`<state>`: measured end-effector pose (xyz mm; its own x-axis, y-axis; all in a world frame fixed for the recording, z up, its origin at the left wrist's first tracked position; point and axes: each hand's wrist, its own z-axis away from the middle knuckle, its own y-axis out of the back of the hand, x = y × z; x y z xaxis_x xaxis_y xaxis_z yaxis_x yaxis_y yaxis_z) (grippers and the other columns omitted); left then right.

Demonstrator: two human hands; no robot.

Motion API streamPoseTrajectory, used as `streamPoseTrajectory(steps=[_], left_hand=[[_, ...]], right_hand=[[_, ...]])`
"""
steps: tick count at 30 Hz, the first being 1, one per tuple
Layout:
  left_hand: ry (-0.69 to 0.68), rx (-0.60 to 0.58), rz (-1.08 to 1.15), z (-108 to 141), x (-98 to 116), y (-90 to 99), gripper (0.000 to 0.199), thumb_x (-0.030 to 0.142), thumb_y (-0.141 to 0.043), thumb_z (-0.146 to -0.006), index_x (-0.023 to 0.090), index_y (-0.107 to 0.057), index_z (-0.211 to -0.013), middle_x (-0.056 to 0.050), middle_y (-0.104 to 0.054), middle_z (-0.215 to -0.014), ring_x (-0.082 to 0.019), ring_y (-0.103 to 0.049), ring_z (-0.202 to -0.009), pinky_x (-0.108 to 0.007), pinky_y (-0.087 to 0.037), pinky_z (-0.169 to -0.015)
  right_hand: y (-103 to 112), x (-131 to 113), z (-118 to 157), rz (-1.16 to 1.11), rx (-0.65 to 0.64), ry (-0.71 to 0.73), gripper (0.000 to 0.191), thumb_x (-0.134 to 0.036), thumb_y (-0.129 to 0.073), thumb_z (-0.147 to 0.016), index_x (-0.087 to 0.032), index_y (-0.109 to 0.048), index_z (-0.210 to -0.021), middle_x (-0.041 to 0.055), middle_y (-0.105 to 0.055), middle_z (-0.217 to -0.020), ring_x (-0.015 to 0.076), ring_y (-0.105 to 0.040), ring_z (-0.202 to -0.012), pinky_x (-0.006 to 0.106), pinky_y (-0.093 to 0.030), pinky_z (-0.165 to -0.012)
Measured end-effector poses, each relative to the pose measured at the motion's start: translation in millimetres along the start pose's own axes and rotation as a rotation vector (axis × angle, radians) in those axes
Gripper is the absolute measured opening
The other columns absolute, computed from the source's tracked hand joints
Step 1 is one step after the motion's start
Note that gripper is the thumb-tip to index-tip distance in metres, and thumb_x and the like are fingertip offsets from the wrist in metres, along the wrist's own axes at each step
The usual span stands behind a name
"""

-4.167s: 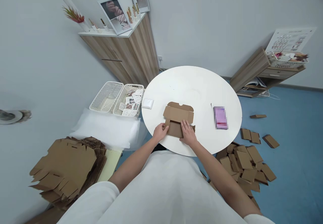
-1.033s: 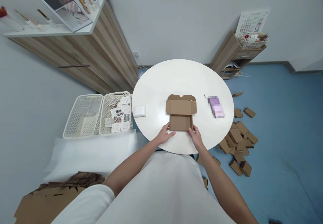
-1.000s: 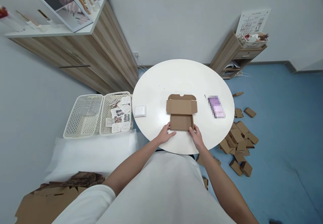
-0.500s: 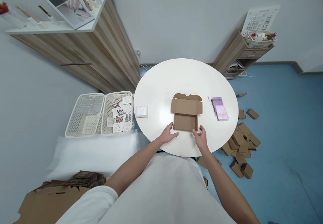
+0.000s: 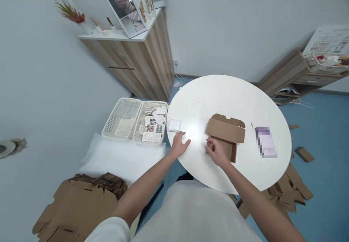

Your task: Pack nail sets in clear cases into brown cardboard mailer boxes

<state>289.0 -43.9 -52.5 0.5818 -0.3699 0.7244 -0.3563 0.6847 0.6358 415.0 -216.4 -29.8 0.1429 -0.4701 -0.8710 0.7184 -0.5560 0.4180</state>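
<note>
An open brown cardboard mailer box lies on the white oval table, its flapped lid folded back away from me. My right hand is over the box's left side with its fingers curled in. Whether those fingers grip the box wall or something small is hidden. My left hand is at the table's left edge, thumb and fingers apart, holding nothing. Just beyond its fingertips lies a flat white packet. A pixelated purple-pink object lies to the right of the box.
Left of the table stand two white baskets; the nearer basket holds printed cards and small packs. White sheet material and flattened cardboard boxes lie below them. Folded boxes are piled on the floor at right. A wooden cabinet stands behind.
The view has swung left. My left hand has moved away from the box toward the white packet. My right hand has shifted from the box's near right corner to its left side.
</note>
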Motion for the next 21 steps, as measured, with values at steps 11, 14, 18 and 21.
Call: streamPoseTrajectory(steps=[11, 14, 18, 21], left_hand=[[0.419, 0.05, 0.026, -52, -37, 32.2, 0.065, 0.038, -0.04, -0.078, 0.012, -0.017, -0.134, -0.014, -0.021, -0.142, -0.027, -0.017, -0.131, -0.04, -0.025, -0.103], [0.45, 0.066, 0.025, -58, -39, 24.5, 0.067, 0.033, -0.041, -0.076, 0.012, -0.015, -0.134, -0.014, -0.023, -0.141, -0.028, -0.018, -0.131, -0.041, -0.024, -0.103], [0.429, 0.069, -0.006, -58, -40, 18.3, 0.065, 0.03, -0.041, -0.075, 0.011, -0.019, -0.133, -0.014, -0.027, -0.139, -0.028, -0.02, -0.13, -0.041, -0.02, -0.105], [0.427, 0.106, 0.006, -54, -42, 15.8, 0.061, 0.027, -0.041, -0.076, 0.011, -0.023, -0.132, -0.014, -0.03, -0.138, -0.027, -0.024, -0.129, -0.041, -0.023, -0.103]], right_hand=[[-95, -17, -100, -0.222, -0.197, -0.257, 0.044, -0.035, -0.054, -0.069, -0.026, -0.049, -0.112, 0.0071, -0.052, -0.116, 0.0172, -0.055, -0.092, 0.032, -0.046, -0.073], [-115, -18, -113, -0.231, -0.166, -0.256, 0.041, -0.035, -0.052, -0.069, -0.026, -0.049, -0.109, 0.0065, -0.05, -0.118, 0.0165, -0.056, -0.089, 0.031, -0.046, -0.07], [-136, -20, -121, -0.212, -0.15, -0.206, 0.029, -0.029, -0.05, -0.067, -0.024, -0.051, -0.095, 0.0026, -0.056, -0.105, 0.0137, -0.057, -0.078, 0.029, -0.046, -0.068], [-145, -19, -119, -0.173, -0.091, -0.21, 0.025, -0.024, -0.049, -0.064, -0.023, -0.052, -0.089, 0.0012, -0.058, -0.098, 0.0133, -0.056, -0.075, 0.028, -0.046, -0.067]])
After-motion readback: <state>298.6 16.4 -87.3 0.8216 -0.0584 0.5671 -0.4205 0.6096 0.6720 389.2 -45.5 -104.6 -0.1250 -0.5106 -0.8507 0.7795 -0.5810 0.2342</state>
